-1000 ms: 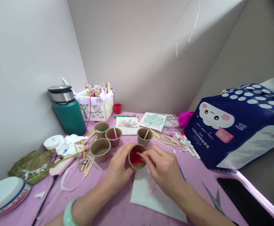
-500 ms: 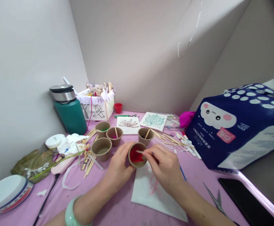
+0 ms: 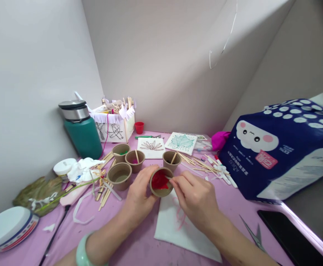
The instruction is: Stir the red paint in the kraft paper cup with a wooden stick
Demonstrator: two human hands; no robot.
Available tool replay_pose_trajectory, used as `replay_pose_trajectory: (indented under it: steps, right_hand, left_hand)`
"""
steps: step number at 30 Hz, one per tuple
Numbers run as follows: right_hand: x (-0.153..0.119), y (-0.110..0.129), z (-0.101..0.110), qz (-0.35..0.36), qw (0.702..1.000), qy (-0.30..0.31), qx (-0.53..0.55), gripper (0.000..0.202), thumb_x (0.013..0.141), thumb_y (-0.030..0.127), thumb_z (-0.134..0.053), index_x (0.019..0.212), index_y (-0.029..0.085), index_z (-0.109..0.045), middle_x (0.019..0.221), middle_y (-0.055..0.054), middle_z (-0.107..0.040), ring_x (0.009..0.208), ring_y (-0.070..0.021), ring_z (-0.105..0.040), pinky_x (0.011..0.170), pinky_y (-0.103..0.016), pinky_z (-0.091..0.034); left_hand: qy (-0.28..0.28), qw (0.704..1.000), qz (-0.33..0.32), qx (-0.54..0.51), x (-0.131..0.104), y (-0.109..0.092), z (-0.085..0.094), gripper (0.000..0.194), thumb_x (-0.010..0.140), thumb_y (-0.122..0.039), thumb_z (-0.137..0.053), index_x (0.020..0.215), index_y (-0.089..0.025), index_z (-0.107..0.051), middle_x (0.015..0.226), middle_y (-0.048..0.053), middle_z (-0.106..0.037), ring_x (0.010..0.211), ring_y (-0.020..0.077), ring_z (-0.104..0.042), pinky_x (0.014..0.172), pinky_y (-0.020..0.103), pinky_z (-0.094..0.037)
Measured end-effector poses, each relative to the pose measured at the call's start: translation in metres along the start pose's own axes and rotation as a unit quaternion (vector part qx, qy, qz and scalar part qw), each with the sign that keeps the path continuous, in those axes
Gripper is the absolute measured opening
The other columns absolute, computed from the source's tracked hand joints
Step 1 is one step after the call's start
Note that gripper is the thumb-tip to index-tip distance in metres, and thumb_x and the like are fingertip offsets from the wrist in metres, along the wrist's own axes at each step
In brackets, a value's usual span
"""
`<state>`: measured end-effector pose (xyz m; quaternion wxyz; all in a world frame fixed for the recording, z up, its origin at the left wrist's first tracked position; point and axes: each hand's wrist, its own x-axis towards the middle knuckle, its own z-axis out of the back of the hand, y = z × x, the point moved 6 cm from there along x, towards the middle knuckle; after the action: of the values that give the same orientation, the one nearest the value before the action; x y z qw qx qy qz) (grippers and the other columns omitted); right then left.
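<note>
My left hand [image 3: 141,190] is wrapped round a brown cup [image 3: 165,193], tilted so that its mouth faces me. Red paint [image 3: 160,180] coats the inside. Between the fingertips of my right hand [image 3: 196,195] is a thin wooden stick [image 3: 169,178], its tip inside the cup by the red. Beneath both hands lies a white cloth [image 3: 178,240] with a pink-red looping mark. Behind the cup stands another brown cup [image 3: 172,166] holding a stick; to its left are several more brown cups [image 3: 119,186], with green and magenta paint in two of them.
Scissors [image 3: 255,234] and a black phone [image 3: 291,236] lie at the right, below a large blue tissue pack [image 3: 267,155]. A green flask [image 3: 81,129], a decorated box [image 3: 114,125] and a white bowl [image 3: 9,227] stand on the left. Loose sticks [image 3: 196,162] and two drawn cards [image 3: 150,147] lie farther back.
The cup has shifted slightly left and turned more toward me, and more red paint shows across its inside. The stick has moved toward the cup's right wall.
</note>
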<state>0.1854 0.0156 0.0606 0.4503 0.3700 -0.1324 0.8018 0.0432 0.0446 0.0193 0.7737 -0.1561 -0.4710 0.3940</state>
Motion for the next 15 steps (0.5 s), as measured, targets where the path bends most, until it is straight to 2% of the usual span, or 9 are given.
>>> replay_pose_trajectory:
  steps: [4,6,12,15]
  right_hand:
    - [-0.0011,0.0021,-0.0038,-0.028,0.992,0.029,0.122,0.021,0.091,0.018,-0.049,0.075,0.016,-0.063,0.069,-0.002,-0.056,0.057,-0.0110,-0.050,0.055,-0.024,-0.034]
    - [-0.0009,0.0013,-0.0044,-0.027,0.988,0.032,0.149,0.019,0.091,0.018,-0.049,0.078,0.016,-0.063,0.071,-0.002,-0.057,0.060,-0.0107,-0.051,0.057,-0.023,-0.036]
    - [0.0009,0.0028,0.0044,0.037,0.999,-0.024,0.003,0.022,0.090,0.017,-0.051,0.072,0.015,-0.063,0.064,-0.002,-0.055,0.057,-0.0131,-0.048,0.054,-0.028,-0.030]
    - [0.0010,0.0065,0.0016,0.029,0.999,0.011,0.036,0.024,0.090,0.017,-0.049,0.070,0.015,-0.062,0.064,-0.002,-0.054,0.055,-0.0123,-0.046,0.053,-0.027,-0.030]
  left_hand:
    - [0.001,1.000,0.005,0.003,-0.0006,0.0010,0.0000,0.054,0.081,-0.019,-0.063,0.130,-0.029,-0.043,0.131,0.001,-0.052,0.121,0.0172,-0.048,0.104,0.032,-0.041]
    - [0.003,1.000,-0.001,0.005,-0.0009,0.0003,-0.0003,0.054,0.081,-0.017,-0.063,0.130,-0.029,-0.043,0.132,0.002,-0.052,0.122,0.0175,-0.047,0.105,0.033,-0.040]
    - [-0.009,1.000,-0.017,0.012,-0.0012,-0.0016,0.0014,0.053,0.081,-0.015,-0.061,0.130,-0.027,-0.044,0.132,0.004,-0.052,0.122,0.0195,-0.048,0.104,0.036,-0.041]
    - [-0.013,1.000,-0.011,0.009,-0.0011,-0.0006,0.0027,0.053,0.081,-0.017,-0.062,0.130,-0.027,-0.044,0.132,0.004,-0.052,0.121,0.0194,-0.049,0.104,0.035,-0.042]
